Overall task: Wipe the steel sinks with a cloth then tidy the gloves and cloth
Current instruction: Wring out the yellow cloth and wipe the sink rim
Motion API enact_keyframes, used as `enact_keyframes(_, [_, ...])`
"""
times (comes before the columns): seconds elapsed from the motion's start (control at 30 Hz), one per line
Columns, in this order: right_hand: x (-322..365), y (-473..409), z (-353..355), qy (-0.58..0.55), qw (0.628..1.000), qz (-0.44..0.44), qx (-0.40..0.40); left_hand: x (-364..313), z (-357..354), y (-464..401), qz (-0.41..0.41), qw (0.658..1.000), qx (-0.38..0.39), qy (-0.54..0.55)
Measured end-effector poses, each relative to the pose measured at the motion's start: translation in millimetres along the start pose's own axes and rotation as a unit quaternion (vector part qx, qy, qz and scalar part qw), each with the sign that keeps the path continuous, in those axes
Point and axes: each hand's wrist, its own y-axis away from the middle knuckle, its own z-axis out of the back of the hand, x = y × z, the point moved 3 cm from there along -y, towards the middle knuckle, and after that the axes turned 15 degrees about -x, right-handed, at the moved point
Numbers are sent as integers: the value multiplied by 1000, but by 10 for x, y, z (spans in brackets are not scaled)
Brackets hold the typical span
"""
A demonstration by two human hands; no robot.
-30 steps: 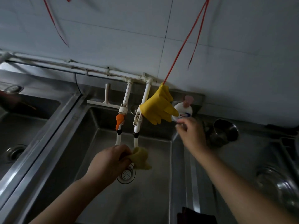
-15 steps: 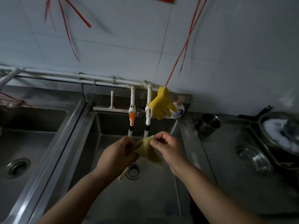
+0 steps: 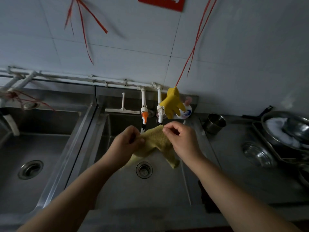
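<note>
Head view: left hand (image 3: pixel 124 144) and right hand (image 3: pixel 181 141) each pinch the top edge of the yellow cloth (image 3: pixel 157 139), spread over the middle steel sink (image 3: pixel 167 190), drain at six o'clock. Yellow gloves (image 3: pixel 173 102) hang at twelve o'clock beside the taps (image 3: pixel 159 108).

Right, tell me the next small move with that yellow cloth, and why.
Probably pull the hands apart to spread the yellow knitted cloth flat for folding or hanging: the left hand and right hand each pinch its top edge, and it sags crumpled above the steel sink.
</note>
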Motion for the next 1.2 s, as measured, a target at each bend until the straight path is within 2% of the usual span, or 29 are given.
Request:
enact_keyframes(0.1, [31, -19, -28, 29, 999, -5, 21, -133, 43, -60, -43, 999, -12, -11])
enact_keyframes(0.2, [53, -19, -145, -30, 987, -130, 90, -268, 80, -140, -77, 997, -11, -18])
enact_keyframes(0.3, [55, 32, -289, -106, 946, -259, 163, -330, 122, -200, -106, 992, 7, -61])
enact_keyframes(0.4, [77, 65, -394, -166, 919, -313, 174, -275, 220, -205, -108, 991, 18, -81])
enact_keyframes(0.57, [230, 102, -601, -213, 899, -308, 227, -8, 491, -85, -81, 989, 2, -121])
enact_keyframes(0.67, [369, 144, -781, -218, 894, -285, 269, 173, 675, 14, -45, 989, 21, -141])
enact_keyframes(0.77, [492, 170, -1000, -189, 909, -252, 273, 447, 959, 151, -5, 970, 75, -230])
enact_keyframes(0.83, [548, 166, -1157, -158, 926, -236, 249, 667, 1237, 272, 30, 948, 75, -309])
enact_keyframes(0.9, [606, 172, -1326, -143, 935, -226, 232, 814, 1569, 400, 80, 932, 26, -352])
enact_keyframes(0.97, [677, 196, -1504, -136, 940, -210, 233, 881, 1874, 510, 113, 932, -31, -342])
enact_keyframes(1.1, [853, 239, -1830, -157, 937, -198, 239, 892, 2359, 695, 121, 945, -151, -265])
enact_keyframes(1.2, [905, 299, -2003, -186, 927, -206, 253, 951, 2625, 878, 123, 945, -189, -236])
